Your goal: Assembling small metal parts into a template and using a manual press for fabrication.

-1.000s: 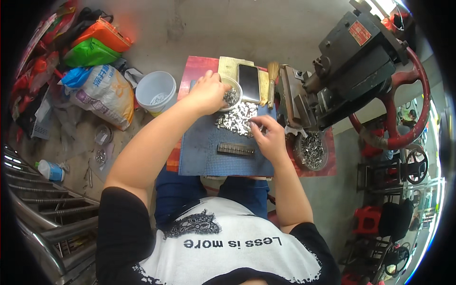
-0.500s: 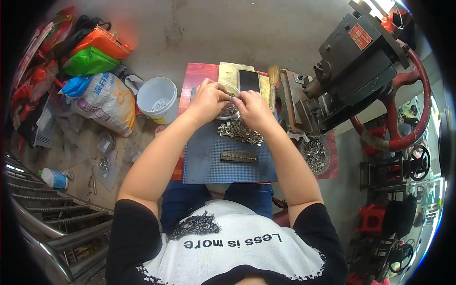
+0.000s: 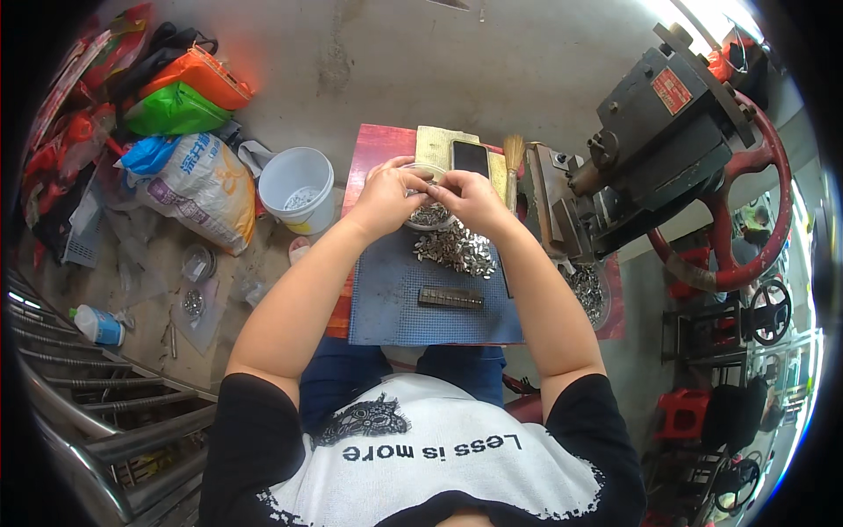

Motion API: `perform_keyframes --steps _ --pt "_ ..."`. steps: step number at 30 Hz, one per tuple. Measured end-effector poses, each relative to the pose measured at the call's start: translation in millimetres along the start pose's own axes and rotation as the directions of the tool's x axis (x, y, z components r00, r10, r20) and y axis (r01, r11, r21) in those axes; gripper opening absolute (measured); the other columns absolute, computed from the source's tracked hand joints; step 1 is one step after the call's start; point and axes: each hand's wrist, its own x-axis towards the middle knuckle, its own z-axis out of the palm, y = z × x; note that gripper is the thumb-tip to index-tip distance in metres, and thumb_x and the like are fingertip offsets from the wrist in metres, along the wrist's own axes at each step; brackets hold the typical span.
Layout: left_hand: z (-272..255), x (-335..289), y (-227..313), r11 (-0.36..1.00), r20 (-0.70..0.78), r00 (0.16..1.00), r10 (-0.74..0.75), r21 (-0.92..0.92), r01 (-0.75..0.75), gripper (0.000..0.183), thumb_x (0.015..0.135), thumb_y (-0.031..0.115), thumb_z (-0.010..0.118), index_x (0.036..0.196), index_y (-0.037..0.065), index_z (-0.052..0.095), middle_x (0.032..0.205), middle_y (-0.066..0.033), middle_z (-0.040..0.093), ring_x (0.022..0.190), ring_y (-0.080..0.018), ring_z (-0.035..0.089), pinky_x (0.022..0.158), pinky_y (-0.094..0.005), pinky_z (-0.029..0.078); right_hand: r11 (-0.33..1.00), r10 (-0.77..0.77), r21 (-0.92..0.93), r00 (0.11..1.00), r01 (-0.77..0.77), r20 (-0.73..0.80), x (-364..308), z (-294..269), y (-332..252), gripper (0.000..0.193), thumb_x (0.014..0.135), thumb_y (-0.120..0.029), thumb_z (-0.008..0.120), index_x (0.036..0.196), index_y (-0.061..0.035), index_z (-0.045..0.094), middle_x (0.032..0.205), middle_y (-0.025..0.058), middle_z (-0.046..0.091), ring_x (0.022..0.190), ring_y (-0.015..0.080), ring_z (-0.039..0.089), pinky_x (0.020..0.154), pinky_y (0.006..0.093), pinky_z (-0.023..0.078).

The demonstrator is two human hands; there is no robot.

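Over a round tub (image 3: 425, 227) of small metal pieces, my left hand (image 3: 385, 200) and my right hand (image 3: 475, 202) meet at the fingertips. Both are closed in a pinch; whatever they grip is too small and hidden to make out. Just nearer to me, a loose pile of small shiny metal pieces (image 3: 457, 250) lies on a blue textured mat (image 3: 382, 303). Closer still on that mat rests a dark metal bar (image 3: 450, 299) with notches along it. My hands partly cover the tub.
A phone (image 3: 471, 156) lies on a yellow cloth behind my hands, beside a brush (image 3: 513, 165). To the right stands a dark hand press (image 3: 659, 132) with a red wheel, above a bowl of metal parts (image 3: 590, 294). A white bucket (image 3: 299, 215) and a sack (image 3: 206, 189) stand left.
The whole view has shifted slightly, so the table sits a little lower and further right. Both hands stay together over the tub, with fingers slightly rearranged.
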Motion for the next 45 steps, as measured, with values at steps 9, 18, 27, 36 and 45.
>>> perform_keyframes --steps 9,18,27,36,45 --pt "4 -5 1 0.992 -0.184 0.983 -0.009 -0.122 -0.014 0.018 0.080 0.026 0.077 0.094 0.014 0.081 0.115 -0.0051 0.073 0.129 -0.0288 0.053 0.111 -0.0456 0.036 0.868 0.192 0.481 0.977 -0.127 -0.088 13 11 16 0.027 0.095 -0.026 0.071 0.091 0.0000 0.070 0.080 0.0004 0.067 0.073 0.0054 0.056 0.065 0.0236 0.046" --pt "8 -9 14 0.958 -0.267 0.956 0.121 0.284 -0.042 0.019 0.079 0.027 0.076 0.090 0.012 0.078 0.102 -0.0079 0.074 0.121 -0.0267 0.057 0.112 -0.0508 0.030 0.843 0.189 0.528 0.976 -0.104 -0.109 9 20 16 0.024 0.086 -0.022 0.079 0.089 0.0022 0.075 0.080 0.0058 0.073 0.074 0.0095 0.064 0.068 0.0271 0.050" --pt "5 -10 19 0.978 -0.324 0.942 0.085 0.206 -0.017 0.017 0.078 0.027 0.077 0.082 0.011 0.075 0.101 -0.0057 0.073 0.119 -0.0252 0.058 0.111 -0.0516 0.029 0.845 0.179 0.521 0.982 -0.122 -0.061 11 18 14 0.022 0.090 -0.019 0.073 0.093 0.0029 0.075 0.081 0.0065 0.073 0.074 0.0094 0.063 0.069 0.0288 0.051" --pt "7 -21 24 0.957 -0.388 0.902 0.189 0.278 -0.081 0.016 0.076 0.024 0.078 0.079 0.011 0.069 0.110 -0.0022 0.070 0.114 -0.0231 0.058 0.105 -0.0466 0.032 0.854 0.202 0.470 0.975 -0.223 0.096 -1 6 9 0.019 0.091 -0.018 0.074 0.092 0.0004 0.071 0.085 0.0017 0.070 0.079 0.0073 0.063 0.072 0.0228 0.049" --pt "17 -123 60 0.958 -0.091 0.969 -0.232 -0.195 0.211 0.028 0.080 0.016 0.077 0.103 0.004 0.068 0.090 -0.0131 0.065 0.093 -0.0318 0.061 0.085 -0.0417 0.047 0.996 0.072 0.057 0.996 -0.075 0.057 -105 44 2 0.021 0.079 -0.021 0.083 0.086 -0.0025 0.076 0.084 0.0066 0.064 0.082 0.0185 0.061 0.074 0.0320 0.049"
